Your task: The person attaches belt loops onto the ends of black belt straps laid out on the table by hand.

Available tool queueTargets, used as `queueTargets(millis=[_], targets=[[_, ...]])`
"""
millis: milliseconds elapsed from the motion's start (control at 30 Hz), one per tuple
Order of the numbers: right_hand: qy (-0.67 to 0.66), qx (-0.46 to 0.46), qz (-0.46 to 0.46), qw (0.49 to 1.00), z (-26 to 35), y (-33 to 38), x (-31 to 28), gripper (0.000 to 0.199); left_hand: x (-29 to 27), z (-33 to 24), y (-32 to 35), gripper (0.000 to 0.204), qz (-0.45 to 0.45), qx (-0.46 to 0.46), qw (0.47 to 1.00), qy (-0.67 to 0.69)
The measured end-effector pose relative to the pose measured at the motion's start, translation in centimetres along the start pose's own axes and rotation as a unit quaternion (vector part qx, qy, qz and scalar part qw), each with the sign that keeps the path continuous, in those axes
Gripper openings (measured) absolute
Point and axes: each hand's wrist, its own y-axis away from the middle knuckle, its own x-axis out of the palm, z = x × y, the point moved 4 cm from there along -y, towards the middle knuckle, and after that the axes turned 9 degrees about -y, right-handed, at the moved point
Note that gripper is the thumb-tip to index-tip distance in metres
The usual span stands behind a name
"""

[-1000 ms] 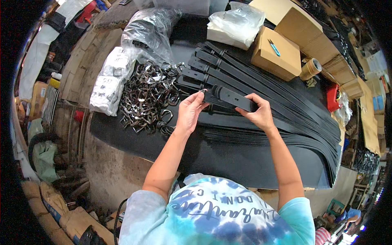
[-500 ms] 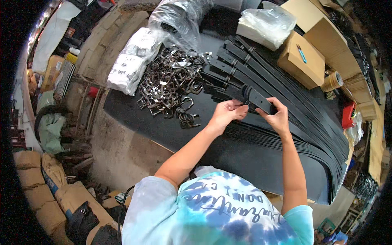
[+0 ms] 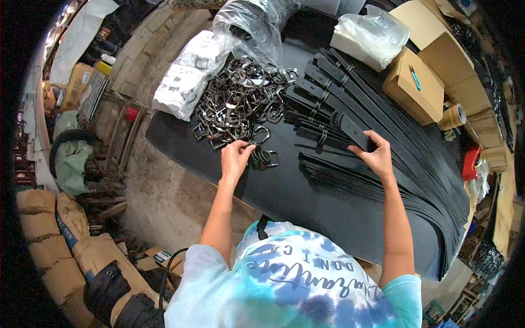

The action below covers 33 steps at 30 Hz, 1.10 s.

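Observation:
My right hand (image 3: 377,159) grips a black belt strap (image 3: 353,130) near its end, thumb on one side and fingers on the other. The strap's end is looped over and held above the other straps. My left hand (image 3: 235,163) is closed in a pinch at a small cluster of dark metal buckles (image 3: 263,157), its fingertips at the edge of one. How firmly that buckle is held is hard to see. Just beyond lies a big heap of shiny dark buckles (image 3: 235,101). Rows of black belt straps (image 3: 377,117) fan out across the table, several with buckles or loops near their ends.
White wrapped packages (image 3: 186,82) and a clear plastic bag (image 3: 251,22) lie behind the heap. Far right stand a cardboard box (image 3: 413,90) with a blue pen (image 3: 415,78) on it, a tape roll (image 3: 453,117) and a bagged white stack (image 3: 369,41). The black tabletop (image 3: 328,202) ends close to me.
My left hand has left the strap and moved left to the small buckle cluster. My right hand still holds the strap in nearly the same place.

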Motion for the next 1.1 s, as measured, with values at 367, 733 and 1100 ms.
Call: queueTargets(millis=[367, 733, 1100], targets=[[-0.075, 0.011, 0.019, 0.997, -1.1, 0.2, -0.9, 0.039, -0.3, -6.2, 0.2, 0.012, 0.046, 0.075, 0.918, 0.385], [-0.124, 0.032, 0.076, 0.989, -0.8, 0.5, -1.9, 0.039, 8.7, -12.9, 1.4, 0.017, 0.342, -0.066, 0.684, 0.641], [-0.172, 0.037, 0.076, 0.981, -2.0, 0.3, -2.0, 0.036, 9.0, -14.7, 1.1, 0.029, 0.376, -0.017, 0.687, 0.622]])
